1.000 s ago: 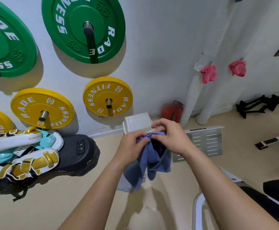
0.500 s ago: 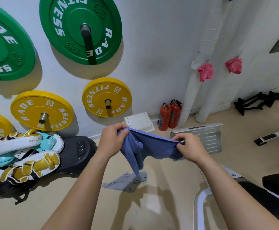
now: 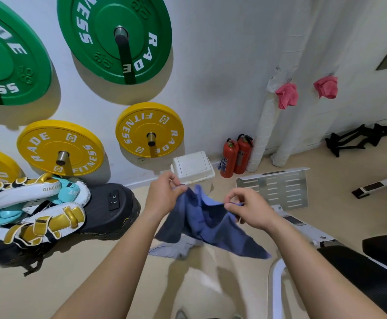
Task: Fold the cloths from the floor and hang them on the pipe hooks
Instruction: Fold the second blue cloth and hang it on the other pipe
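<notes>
- Hands now sitting closer together than before, blue cloth (image 3: 207, 223) sagging between them, crumpled, corner flaring right.
- Left hand (image 3: 163, 195) and right hand (image 3: 249, 209) both pinching its top edge, above floor.
- Grey cloth (image 3: 175, 247) lying below.
- Two pink cloths (image 3: 287, 95) hanging on pipes.

Blue cloth (image 3: 207, 223) draped midair; grey cloth (image 3: 173, 248) crumpled on floor; pink cloths (image 3: 287, 96) hung on pipes.

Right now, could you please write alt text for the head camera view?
Two bare hands, left hand and right hand, hold a blue cloth spread above a gym floor, with a grey cloth lying below. Two pink cloths hang on white wall pipes beyond.
</notes>
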Demonstrator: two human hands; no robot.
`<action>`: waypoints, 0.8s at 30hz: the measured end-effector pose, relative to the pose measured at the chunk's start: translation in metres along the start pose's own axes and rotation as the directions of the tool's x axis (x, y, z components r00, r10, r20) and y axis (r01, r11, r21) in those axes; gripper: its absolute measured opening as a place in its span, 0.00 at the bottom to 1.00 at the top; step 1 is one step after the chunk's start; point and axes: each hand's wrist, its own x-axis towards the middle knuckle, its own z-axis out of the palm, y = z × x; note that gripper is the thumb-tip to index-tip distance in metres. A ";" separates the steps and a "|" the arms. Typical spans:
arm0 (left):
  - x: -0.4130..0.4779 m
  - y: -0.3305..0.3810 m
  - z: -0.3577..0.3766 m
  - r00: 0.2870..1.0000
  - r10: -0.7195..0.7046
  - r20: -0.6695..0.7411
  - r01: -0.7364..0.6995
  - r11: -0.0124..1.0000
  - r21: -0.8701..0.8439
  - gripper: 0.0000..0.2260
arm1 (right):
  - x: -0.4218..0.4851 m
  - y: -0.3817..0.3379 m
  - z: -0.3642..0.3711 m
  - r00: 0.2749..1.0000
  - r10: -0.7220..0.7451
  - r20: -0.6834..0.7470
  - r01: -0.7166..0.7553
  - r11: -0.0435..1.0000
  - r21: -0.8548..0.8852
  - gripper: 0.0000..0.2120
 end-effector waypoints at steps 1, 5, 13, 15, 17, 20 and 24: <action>-0.004 0.000 0.006 0.999 -0.015 0.035 0.016 1.000 -0.010 0.09 | -0.001 -0.003 0.005 1.000 0.003 0.021 -0.004 1.000 0.020 0.07; -0.020 0.002 0.022 0.982 -0.039 0.185 0.061 0.992 -0.113 0.06 | -0.004 -0.011 0.015 0.997 0.039 0.066 -0.050 0.983 0.176 0.04; -0.038 0.009 0.028 0.922 0.083 0.377 -0.018 0.985 -0.173 0.15 | -0.006 -0.004 0.007 0.985 0.002 0.174 -0.035 0.981 0.191 0.16; -0.039 0.010 0.030 0.937 0.099 0.334 -0.048 0.986 -0.159 0.13 | -0.008 -0.004 0.010 0.989 -0.014 0.146 -0.015 0.979 0.201 0.12; -0.040 0.011 0.031 0.953 0.102 0.285 -0.053 0.984 -0.173 0.09 | -0.010 -0.007 0.013 0.992 -0.045 0.117 0.024 0.984 0.177 0.10; -0.043 0.014 0.030 0.956 0.123 0.268 -0.062 0.973 -0.223 0.05 | -0.007 -0.011 0.015 0.991 -0.130 0.017 0.130 0.990 -0.051 0.08; -0.041 0.015 0.030 0.975 0.120 0.187 -0.057 0.948 -0.313 0.05 | -0.002 -0.015 0.017 0.981 -0.185 -0.054 0.181 0.981 -0.066 0.09</action>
